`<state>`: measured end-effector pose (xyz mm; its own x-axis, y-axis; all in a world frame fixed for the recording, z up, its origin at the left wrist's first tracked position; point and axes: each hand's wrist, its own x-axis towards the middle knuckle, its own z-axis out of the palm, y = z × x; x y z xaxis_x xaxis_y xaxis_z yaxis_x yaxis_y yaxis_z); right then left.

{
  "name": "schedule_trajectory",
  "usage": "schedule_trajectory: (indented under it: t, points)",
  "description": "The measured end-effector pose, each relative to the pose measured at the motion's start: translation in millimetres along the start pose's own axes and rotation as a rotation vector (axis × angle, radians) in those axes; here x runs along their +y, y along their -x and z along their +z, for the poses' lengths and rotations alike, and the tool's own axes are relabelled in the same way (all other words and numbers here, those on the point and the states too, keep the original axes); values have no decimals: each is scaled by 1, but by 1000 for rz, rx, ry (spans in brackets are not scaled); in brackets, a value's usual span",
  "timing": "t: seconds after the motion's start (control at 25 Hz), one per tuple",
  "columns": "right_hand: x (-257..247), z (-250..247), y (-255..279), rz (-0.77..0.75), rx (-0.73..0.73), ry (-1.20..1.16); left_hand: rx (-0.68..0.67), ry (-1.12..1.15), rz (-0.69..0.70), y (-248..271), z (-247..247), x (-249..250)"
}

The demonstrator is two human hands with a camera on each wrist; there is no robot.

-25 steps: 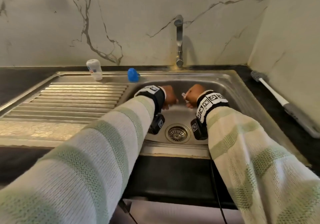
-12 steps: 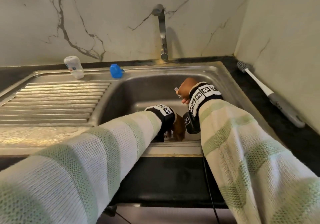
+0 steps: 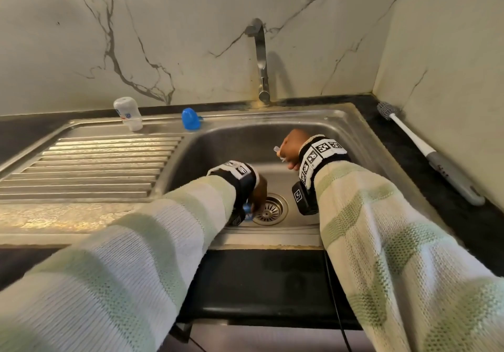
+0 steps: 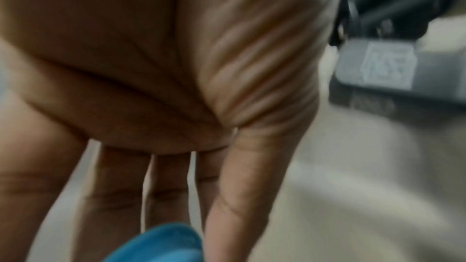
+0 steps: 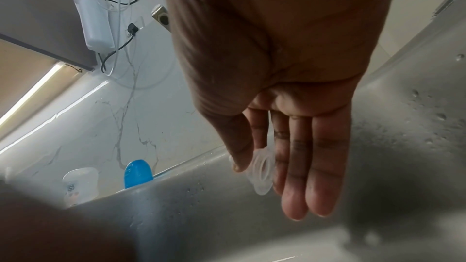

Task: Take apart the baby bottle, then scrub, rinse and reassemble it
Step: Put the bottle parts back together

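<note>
My right hand (image 3: pixel 290 148) is raised over the basin and pinches a clear silicone nipple (image 3: pixel 277 150) between thumb and fingers. The right wrist view shows this nipple (image 5: pixel 262 172) against the straight fingers (image 5: pixel 302 166). My left hand (image 3: pixel 257 193) is down on the sink floor beside the drain (image 3: pixel 270 210), at a blue collar ring (image 3: pixel 246 211). In the blurred left wrist view its fingers (image 4: pixel 166 186) run straight down to the blue ring (image 4: pixel 156 244), and their tips are hidden. The white bottle body (image 3: pixel 128 113) and a blue cap (image 3: pixel 191 118) stand on the sink's back ledge.
A steel sink (image 3: pixel 341 122) sits in a dark counter, with a ribbed drainboard (image 3: pixel 90 166) on the left. The tap (image 3: pixel 260 60) rises from the back rim against a marble wall. A bottle brush (image 3: pixel 431 155) lies on the counter at the right.
The two hands were together over the basin a second ago. The left hand has since dropped to the sink floor by the drain, while the right stays up with the nipple.
</note>
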<state>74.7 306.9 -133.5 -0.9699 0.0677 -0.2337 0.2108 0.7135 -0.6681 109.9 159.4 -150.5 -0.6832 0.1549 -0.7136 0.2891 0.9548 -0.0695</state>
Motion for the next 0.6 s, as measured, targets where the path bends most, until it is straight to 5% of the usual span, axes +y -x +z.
schedule_trajectory:
  t: [0.2,0.24,0.36,0.48,0.6]
  points:
    - [-10,-5,10,-55,94,94,1077,392,90,42,-64,-46]
    - [-14,-5,11,-80,128,98,1130,435,78,42,-62,-52]
    - [-21,-3,15,-175,206,148,807,279,56,28,-38,-55]
    - [-24,0,23,-191,222,182,1023,379,89,24,-40,-63]
    - [-26,-1,29,-198,239,160,943,391,94,23,-37,-60]
